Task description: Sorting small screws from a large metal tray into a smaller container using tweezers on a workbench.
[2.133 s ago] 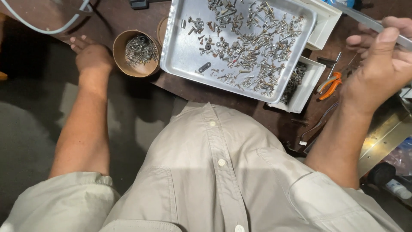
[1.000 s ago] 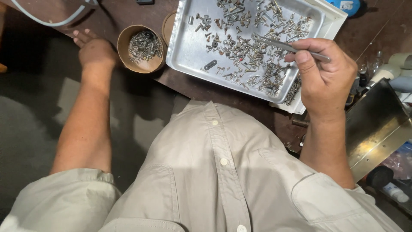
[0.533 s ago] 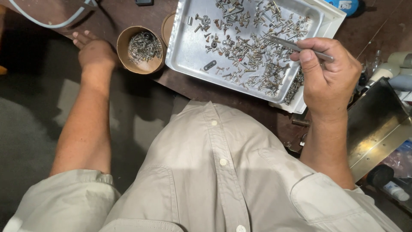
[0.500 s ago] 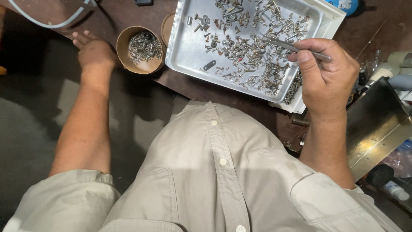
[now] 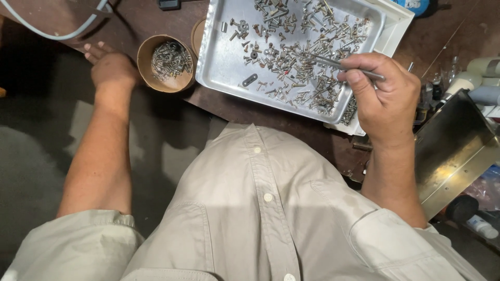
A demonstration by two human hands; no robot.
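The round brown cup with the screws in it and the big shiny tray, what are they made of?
The brown cup looks like cardboard or stiff paper: dull, matte, with a thin rim. The tray looks like metal, likely aluminium or steel: pale silver with soft glare and bent edges. The screws look like metal too, grey and glinting.

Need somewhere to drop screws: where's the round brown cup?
The cup sits upper left, between the left hand and the metal tray.

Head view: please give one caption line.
Right hand holds tweezers over screws in metal tray; left hand beside paper cup.
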